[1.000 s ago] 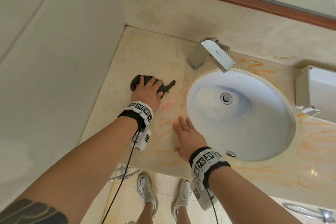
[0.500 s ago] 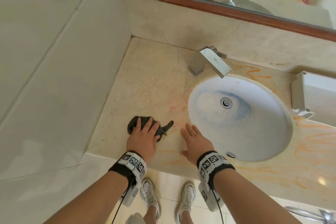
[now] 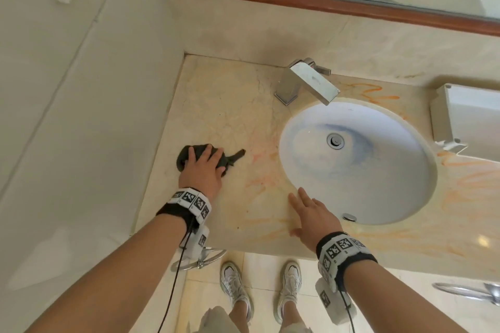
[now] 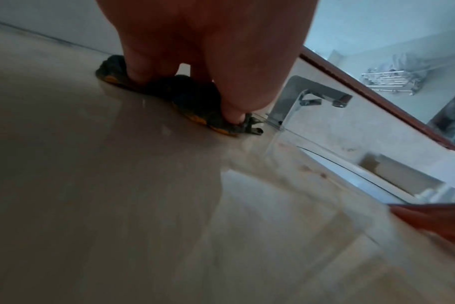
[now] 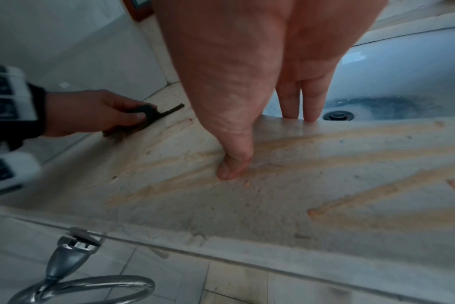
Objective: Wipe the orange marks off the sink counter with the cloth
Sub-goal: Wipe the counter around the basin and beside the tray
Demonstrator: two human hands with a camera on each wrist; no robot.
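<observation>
— Counter [image 3: 216, 105] first: it's pale marble, running from the side wall across to a white box [image 3: 468, 113] at the far right, with a wood-framed mirror [image 3: 324, 5] above the backsplash.

— And what sits in it?

— A round white basin [image 3: 378, 189], blue-stained around the drain [image 3: 335, 140]. A square chrome tap [image 3: 305, 81] stands behind it, spout reaching over the rim.

— Where are the orange marks [image 3: 259, 186]?

— Faint streaks lie between the two hands and along the front edge; stronger scribbles show behind the basin near the tap and on the counter to its right. The right wrist view shows broad smeared orange bands [image 5: 325, 164] under and beside that hand.

— What is the left hand [image 3: 201, 170] doing?

— It lies on top of the dark cloth [image 3: 227, 159], left of the basin and near the side wall, fingers pressing down over it with the tips curled onto the fabric. In the left wrist view the cloth [image 4: 185, 92] is bunched flat against the marble, orange showing at its lower edge.

— And the right hand [image 3: 311, 213]?

— Flat on the counter at the basin's front-left rim, fingers straight and together, thumb [image 5: 234, 162] spread out onto an orange band. It holds nothing.

— Anything smaller?

— A thin tail of the cloth points toward the basin. A chrome ring [image 5: 73, 288] hangs below the counter's front edge.
</observation>
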